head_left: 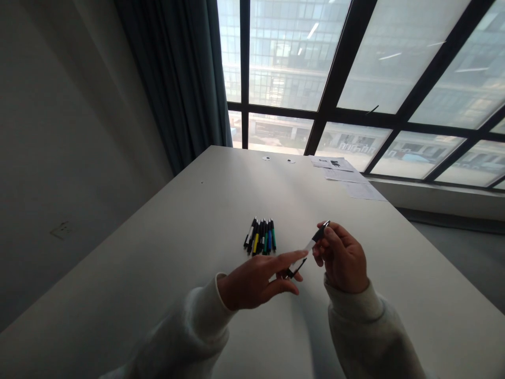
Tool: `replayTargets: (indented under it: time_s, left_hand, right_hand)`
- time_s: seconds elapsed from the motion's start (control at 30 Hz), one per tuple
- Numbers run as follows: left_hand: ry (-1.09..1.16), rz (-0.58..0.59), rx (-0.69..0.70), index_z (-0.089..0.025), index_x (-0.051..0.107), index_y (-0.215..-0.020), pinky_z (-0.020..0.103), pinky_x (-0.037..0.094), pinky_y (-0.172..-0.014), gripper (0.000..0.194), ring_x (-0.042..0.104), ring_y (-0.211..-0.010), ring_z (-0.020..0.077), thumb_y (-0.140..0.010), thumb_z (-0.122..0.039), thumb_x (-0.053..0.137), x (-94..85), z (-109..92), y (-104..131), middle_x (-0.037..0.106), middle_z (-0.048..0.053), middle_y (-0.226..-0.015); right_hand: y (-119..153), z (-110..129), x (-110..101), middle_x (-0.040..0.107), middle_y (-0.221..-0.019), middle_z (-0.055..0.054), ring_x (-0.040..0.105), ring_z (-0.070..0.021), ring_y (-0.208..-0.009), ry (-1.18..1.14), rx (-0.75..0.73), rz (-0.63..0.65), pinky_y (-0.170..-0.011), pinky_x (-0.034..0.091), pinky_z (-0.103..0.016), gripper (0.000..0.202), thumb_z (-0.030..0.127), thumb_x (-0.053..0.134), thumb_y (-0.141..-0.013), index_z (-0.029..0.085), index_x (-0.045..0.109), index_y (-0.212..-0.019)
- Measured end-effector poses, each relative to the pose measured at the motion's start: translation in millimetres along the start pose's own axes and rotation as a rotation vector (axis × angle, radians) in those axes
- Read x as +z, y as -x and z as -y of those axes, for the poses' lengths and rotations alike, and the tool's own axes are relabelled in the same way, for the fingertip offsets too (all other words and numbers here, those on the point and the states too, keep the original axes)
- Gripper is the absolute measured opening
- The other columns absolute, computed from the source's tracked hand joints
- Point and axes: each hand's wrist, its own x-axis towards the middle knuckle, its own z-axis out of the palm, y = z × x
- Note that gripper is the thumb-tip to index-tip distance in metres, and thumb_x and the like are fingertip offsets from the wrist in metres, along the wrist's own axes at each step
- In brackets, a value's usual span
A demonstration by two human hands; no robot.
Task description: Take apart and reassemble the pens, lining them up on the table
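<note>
A white-barrelled pen (309, 246) with a black grip and a black clip is held at a slant above the table. My right hand (345, 259) pinches its black grip near the silver tip, thumb against fingers. From the left, my left hand (260, 279) reaches to the clip end. Its index finger lies stretched against the white barrel, and its thumb stands apart below the pen; other fingertips show behind the clip end. Just beyond my left hand, several pens (262, 236) with white, yellow, green, blue and black barrels lie side by side, tips pointing away.
The white table (165, 252) stretches out to the window (292, 63). Printed papers (335, 171) lie at its far right edge. Two small white pieces with dark centres sit at the far end. A dark curtain (185, 73) hangs at the left.
</note>
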Motion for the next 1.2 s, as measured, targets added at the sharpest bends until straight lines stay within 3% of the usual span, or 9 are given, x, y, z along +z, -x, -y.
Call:
replayTargets:
  time_s: [0.1, 0.2, 0.4, 0.73, 0.9, 0.97, 1.07, 1.13, 1.2]
  left_hand:
    - [-0.016, 0.056, 0.022, -0.018, 0.061, -0.119, 0.024, 0.053, -0.08, 0.032, 0.068, -0.085, 0.0153, -0.088, -0.028, 0.061, -0.3, -5, -1, 0.072, 0.008, -0.097]
    - [-0.082, 0.095, 0.018, -0.017, 0.068, -0.104, 0.023, 0.052, -0.072, 0.023, 0.067, -0.075, 0.015, -0.086, -0.032, 0.063, 1.6, -4, -2, 0.071, 0.007, -0.086]
    - [-0.064, 0.184, 0.02, -0.018, 0.065, -0.11, 0.023, 0.051, -0.071, 0.031, 0.067, -0.075, 0.0159, -0.085, -0.035, 0.065, 4.3, -5, -3, 0.071, 0.008, -0.087]
    - [-0.2, 0.172, 0.067, -0.017, 0.065, -0.1, 0.023, 0.05, -0.073, 0.019, 0.065, -0.075, 0.0158, -0.089, -0.031, 0.06, 13.5, 0, -4, 0.069, 0.005, -0.084]
    - [-0.222, 0.184, 0.032, -0.019, 0.063, -0.111, 0.023, 0.05, -0.074, 0.026, 0.065, -0.078, 0.0159, -0.089, -0.031, 0.06, 17.6, 3, -3, 0.068, 0.005, -0.087]
    - [-0.22, 0.167, -0.002, -0.023, 0.056, -0.125, 0.023, 0.05, -0.076, 0.036, 0.064, -0.08, 0.0151, -0.09, -0.029, 0.059, 21.4, 10, -2, 0.068, 0.004, -0.093]
    - [-0.291, 0.112, -0.065, -0.026, 0.043, -0.137, 0.025, 0.051, -0.076, 0.051, 0.063, -0.081, 0.0145, -0.09, -0.027, 0.06, 31.0, 37, 3, 0.067, 0.003, -0.097]
    - [-0.462, 0.04, -0.121, -0.021, 0.052, -0.129, 0.028, 0.052, -0.074, 0.04, 0.062, -0.079, 0.0159, -0.089, -0.02, 0.059, 38.0, 61, 8, 0.066, 0.004, -0.093]
    - [-0.621, -0.055, -0.123, -0.017, 0.064, -0.109, 0.034, 0.052, -0.081, 0.022, 0.06, -0.088, 0.0193, -0.088, -0.013, 0.057, 43.7, 85, 12, 0.065, 0.007, -0.091]
  right_hand:
    - [2, 0, 1, 0.054, -0.052, 0.005, 0.049, -0.01, -0.041, -0.023, 0.074, 0.079, -0.033, 0.038, -0.018, 0.023, 0.039, 0.061, -0.087, 0.019, 0.059, -0.098]
    - [5, 1, 2, 0.055, -0.053, 0.004, 0.05, -0.0099, -0.042, 0.004, 0.081, 0.157, -0.034, 0.039, -0.019, 0.023, 0.039, 0.06, -0.088, 0.018, 0.06, -0.097]
    - [5, 1, 3, 0.053, -0.053, 0.004, 0.048, -0.0094, -0.04, 0.112, 0.051, 0.212, -0.035, 0.04, -0.02, 0.023, 0.04, 0.06, -0.088, 0.018, 0.062, -0.094]
    - [8, 4, 7, 0.055, -0.056, 0.004, 0.05, -0.0092, -0.044, 0.155, 0.028, 0.285, -0.042, 0.042, -0.022, 0.021, 0.039, 0.056, -0.091, 0.018, 0.061, -0.093]
    - [7, 18, 6, 0.061, -0.068, 0.0, 0.055, -0.0114, -0.051, 0.222, 0.005, 0.336, -0.048, 0.048, -0.026, 0.019, 0.033, 0.069, -0.081, 0.018, 0.064, -0.09]
    - [1, 23, -6, 0.062, -0.067, -0.001, 0.056, -0.0126, -0.052, 0.301, -0.036, 0.256, -0.049, 0.049, -0.027, 0.021, 0.034, 0.071, -0.079, 0.017, 0.066, -0.09]
    - [-16, 26, -41, 0.065, -0.067, -0.003, 0.059, -0.0158, -0.056, 0.538, -0.137, -0.077, -0.055, 0.051, -0.03, 0.03, 0.039, 0.07, -0.077, 0.016, 0.068, -0.096]
    - [-29, 21, -69, 0.071, -0.079, -0.008, 0.064, -0.0208, -0.065, 0.844, -0.117, -0.235, -0.063, 0.052, -0.034, 0.034, 0.04, 0.066, -0.077, 0.015, 0.07, -0.101]
    - [-42, 10, -95, 0.072, -0.082, -0.01, 0.066, -0.0239, -0.071, 1.156, -0.06, -0.258, -0.068, 0.051, -0.037, 0.032, 0.036, 0.06, -0.079, 0.015, 0.072, -0.101]
